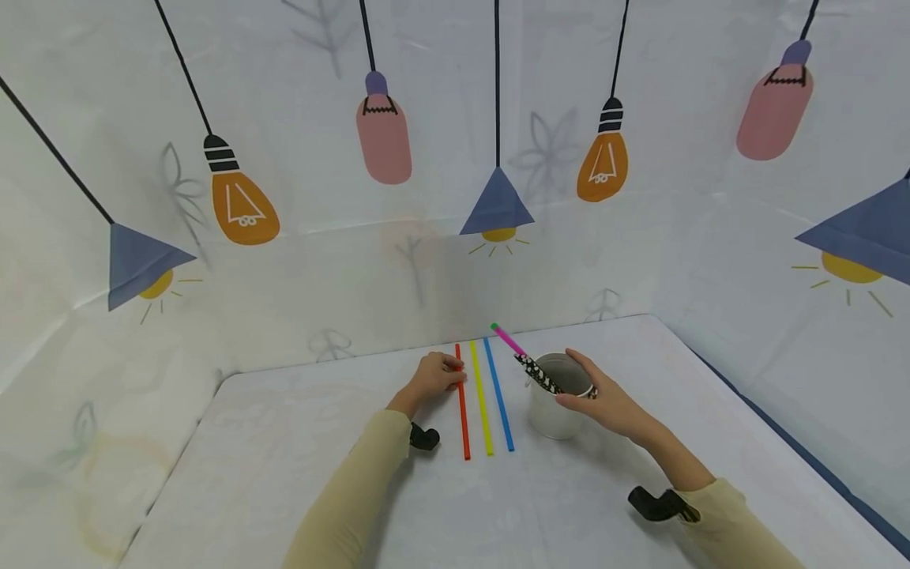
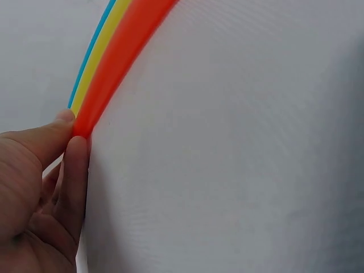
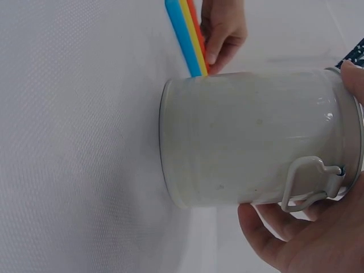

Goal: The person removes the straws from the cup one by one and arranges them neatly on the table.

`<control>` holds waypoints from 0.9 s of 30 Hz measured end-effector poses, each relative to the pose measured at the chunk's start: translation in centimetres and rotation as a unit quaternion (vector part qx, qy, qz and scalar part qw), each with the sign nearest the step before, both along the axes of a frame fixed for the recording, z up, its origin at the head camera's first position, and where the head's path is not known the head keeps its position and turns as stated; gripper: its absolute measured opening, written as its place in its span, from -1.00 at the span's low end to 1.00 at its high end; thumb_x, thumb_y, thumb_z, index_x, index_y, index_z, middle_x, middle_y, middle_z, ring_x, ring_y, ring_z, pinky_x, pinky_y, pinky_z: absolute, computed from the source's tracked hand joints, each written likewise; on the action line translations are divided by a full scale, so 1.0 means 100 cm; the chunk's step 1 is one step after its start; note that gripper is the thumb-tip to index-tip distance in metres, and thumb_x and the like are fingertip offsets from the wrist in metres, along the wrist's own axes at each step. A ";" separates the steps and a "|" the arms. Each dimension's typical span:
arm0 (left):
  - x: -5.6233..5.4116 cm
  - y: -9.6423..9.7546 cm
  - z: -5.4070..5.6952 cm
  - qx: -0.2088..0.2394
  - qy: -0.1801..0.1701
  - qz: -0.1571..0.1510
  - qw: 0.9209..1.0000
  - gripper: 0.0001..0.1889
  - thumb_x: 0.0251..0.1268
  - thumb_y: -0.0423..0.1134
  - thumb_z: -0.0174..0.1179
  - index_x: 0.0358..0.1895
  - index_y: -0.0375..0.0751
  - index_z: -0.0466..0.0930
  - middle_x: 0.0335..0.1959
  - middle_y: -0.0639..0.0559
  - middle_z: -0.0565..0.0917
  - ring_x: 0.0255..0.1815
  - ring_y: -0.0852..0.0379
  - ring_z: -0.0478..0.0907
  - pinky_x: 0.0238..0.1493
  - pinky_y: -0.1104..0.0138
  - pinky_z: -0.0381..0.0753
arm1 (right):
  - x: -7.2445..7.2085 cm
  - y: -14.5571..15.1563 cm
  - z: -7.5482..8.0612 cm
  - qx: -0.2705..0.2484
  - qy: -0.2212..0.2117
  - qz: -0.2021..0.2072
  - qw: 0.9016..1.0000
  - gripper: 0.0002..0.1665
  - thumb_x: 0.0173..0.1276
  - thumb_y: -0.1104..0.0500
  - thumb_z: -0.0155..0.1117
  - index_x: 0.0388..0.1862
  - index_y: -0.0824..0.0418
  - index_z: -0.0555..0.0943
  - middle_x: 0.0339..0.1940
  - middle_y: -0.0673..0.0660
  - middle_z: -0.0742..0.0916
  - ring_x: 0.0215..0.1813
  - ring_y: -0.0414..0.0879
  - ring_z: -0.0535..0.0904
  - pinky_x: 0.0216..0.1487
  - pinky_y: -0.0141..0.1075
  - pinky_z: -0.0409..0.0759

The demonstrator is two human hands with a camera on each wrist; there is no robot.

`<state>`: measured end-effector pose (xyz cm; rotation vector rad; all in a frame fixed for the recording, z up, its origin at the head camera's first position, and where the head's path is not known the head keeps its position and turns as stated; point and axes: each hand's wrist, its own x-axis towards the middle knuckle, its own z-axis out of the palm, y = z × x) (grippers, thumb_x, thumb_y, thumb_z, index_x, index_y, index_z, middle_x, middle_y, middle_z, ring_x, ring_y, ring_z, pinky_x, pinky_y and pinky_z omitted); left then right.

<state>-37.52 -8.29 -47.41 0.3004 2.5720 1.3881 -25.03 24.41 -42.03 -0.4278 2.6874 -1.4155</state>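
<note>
Three straight, thin sticks lie side by side on the white table: a red stick (image 1: 464, 423), a yellow stick (image 1: 482, 399) and a blue stick (image 1: 500, 395). My left hand (image 1: 435, 375) pinches the red stick near its far end between thumb and finger, as the left wrist view also shows. To the right of the sticks stands a small white bucket (image 3: 244, 139) with a wire handle. My right hand (image 1: 597, 399) grips it around the rim. Out of the bucket leans a black-and-white patterned stick (image 1: 538, 373), with a pink length (image 1: 508, 340) ending in a green tip beyond it.
The white table (image 1: 270, 474) meets a pale wall sheet (image 1: 298, 292) printed with hanging lamps at the back. Black wrist mounts (image 1: 424, 437) are worn on both arms. A dark blue edge (image 1: 782, 450) runs along the table's right side.
</note>
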 end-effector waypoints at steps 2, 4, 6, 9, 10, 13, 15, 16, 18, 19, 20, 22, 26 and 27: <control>0.000 -0.001 -0.002 0.006 0.000 0.000 1.000 -0.69 0.26 -0.26 0.33 0.04 -0.29 0.65 -0.21 -0.01 0.64 -0.41 0.18 0.58 -0.33 0.39 0.61 | 0.000 0.000 0.000 0.001 0.001 0.001 1.000 0.01 0.34 -0.15 0.29 0.59 -0.06 -0.05 0.54 0.23 0.13 0.46 0.32 0.07 0.15 0.36 0.28; -0.001 -0.001 -0.003 0.014 0.000 -0.001 1.000 -0.69 0.26 -0.27 0.33 0.04 -0.30 0.64 -0.21 -0.02 0.64 -0.40 0.17 0.58 -0.32 0.39 0.62 | 0.000 0.000 0.000 0.004 0.002 0.000 1.000 0.01 0.34 -0.16 0.29 0.59 -0.07 -0.05 0.55 0.23 0.12 0.46 0.32 0.07 0.15 0.35 0.29; 0.000 -0.001 -0.004 0.020 0.001 -0.001 1.000 -0.68 0.26 -0.27 0.33 0.05 -0.31 0.64 -0.20 -0.03 0.64 -0.39 0.17 0.59 -0.32 0.39 0.62 | 0.000 0.000 -0.001 0.004 0.003 0.000 1.000 0.01 0.34 -0.15 0.29 0.59 -0.07 -0.05 0.55 0.23 0.12 0.46 0.32 0.07 0.15 0.35 0.29; 0.000 -0.001 -0.005 0.031 0.003 0.000 1.000 -0.68 0.25 -0.28 0.33 0.04 -0.33 0.63 -0.18 -0.04 0.65 -0.39 0.18 0.58 -0.32 0.39 0.63 | 0.001 0.000 0.000 0.005 0.004 -0.001 1.000 0.01 0.34 -0.16 0.29 0.59 -0.07 -0.05 0.55 0.23 0.12 0.46 0.33 0.06 0.15 0.36 0.29; 0.001 -0.001 -0.005 0.032 0.005 0.000 0.999 -0.68 0.25 -0.28 0.33 0.04 -0.33 0.63 -0.18 -0.04 0.65 -0.40 0.18 0.58 -0.33 0.39 0.62 | 0.001 0.000 0.000 0.005 0.004 -0.001 1.000 0.01 0.34 -0.16 0.29 0.59 -0.07 -0.05 0.55 0.23 0.12 0.46 0.33 0.05 0.15 0.36 0.28; 0.001 0.000 -0.006 0.034 0.010 0.000 0.999 -0.68 0.26 -0.28 0.33 0.03 -0.34 0.63 -0.20 -0.05 0.66 -0.42 0.19 0.58 -0.35 0.39 0.61 | 0.002 0.000 0.001 0.002 0.002 -0.003 1.000 0.01 0.33 -0.16 0.29 0.59 -0.08 -0.04 0.55 0.22 0.11 0.47 0.33 0.03 0.15 0.37 0.27; 0.001 0.000 -0.007 0.031 0.013 0.004 0.999 -0.69 0.27 -0.27 0.33 0.02 -0.33 0.64 -0.22 -0.05 0.67 -0.43 0.19 0.58 -0.35 0.39 0.61 | 0.003 0.000 0.002 0.000 0.002 -0.003 1.000 0.01 0.33 -0.15 0.30 0.59 -0.08 -0.04 0.55 0.22 0.11 0.47 0.32 0.04 0.15 0.36 0.28; 0.001 0.000 -0.008 0.025 0.015 0.005 1.000 -0.70 0.27 -0.26 0.33 0.02 -0.32 0.64 -0.23 -0.03 0.67 -0.44 0.19 0.58 -0.36 0.39 0.60 | 0.003 0.000 0.002 -0.001 0.001 -0.002 1.000 0.01 0.34 -0.15 0.29 0.59 -0.09 -0.04 0.56 0.22 0.10 0.47 0.32 0.04 0.15 0.36 0.28; 0.001 0.000 -0.009 0.017 0.018 0.008 1.000 -0.70 0.27 -0.24 0.33 0.01 -0.31 0.65 -0.23 -0.02 0.66 -0.44 0.19 0.58 -0.36 0.40 0.60 | 0.003 0.000 0.001 0.000 0.000 -0.002 1.000 0.01 0.34 -0.15 0.29 0.59 -0.09 -0.05 0.56 0.22 0.10 0.47 0.32 0.03 0.15 0.36 0.28; 0.001 0.000 -0.010 0.015 0.020 0.006 1.000 -0.69 0.27 -0.24 0.33 0.01 -0.32 0.64 -0.23 -0.02 0.66 -0.44 0.19 0.58 -0.36 0.40 0.60 | 0.003 0.000 0.001 0.000 0.001 -0.002 1.000 0.01 0.34 -0.15 0.29 0.59 -0.09 -0.05 0.56 0.22 0.10 0.47 0.32 0.03 0.16 0.36 0.27; 0.001 0.000 -0.010 0.015 0.020 0.006 1.000 -0.69 0.27 -0.24 0.33 0.01 -0.31 0.64 -0.23 -0.02 0.66 -0.43 0.19 0.58 -0.35 0.39 0.60 | 0.003 0.000 0.001 0.001 0.001 -0.003 1.000 0.01 0.34 -0.14 0.29 0.59 -0.09 -0.04 0.56 0.22 0.10 0.47 0.32 0.03 0.15 0.36 0.27; 0.001 0.000 -0.011 0.015 0.024 0.000 1.000 -0.68 0.28 -0.23 0.32 0.03 -0.32 0.64 -0.22 -0.02 0.66 -0.42 0.18 0.59 -0.34 0.39 0.61 | 0.004 0.000 0.001 0.002 0.002 -0.005 1.000 0.01 0.34 -0.14 0.30 0.59 -0.09 -0.04 0.55 0.22 0.11 0.48 0.33 0.02 0.16 0.37 0.26; 0.001 -0.002 -0.012 0.021 0.032 -0.004 0.999 -0.69 0.30 -0.23 0.30 0.03 -0.32 0.63 -0.24 -0.03 0.67 -0.42 0.18 0.60 -0.34 0.39 0.60 | 0.004 0.000 0.001 -0.001 0.003 -0.003 1.000 0.01 0.34 -0.15 0.29 0.59 -0.09 -0.05 0.55 0.22 0.11 0.48 0.32 0.02 0.16 0.38 0.24; 0.001 -0.002 -0.011 0.022 0.034 -0.005 0.999 -0.69 0.30 -0.23 0.30 0.03 -0.33 0.63 -0.25 -0.03 0.67 -0.43 0.18 0.60 -0.35 0.39 0.60 | 0.004 0.000 0.001 -0.001 0.004 -0.002 1.000 0.01 0.34 -0.15 0.29 0.59 -0.08 -0.05 0.55 0.22 0.11 0.48 0.32 0.02 0.16 0.38 0.24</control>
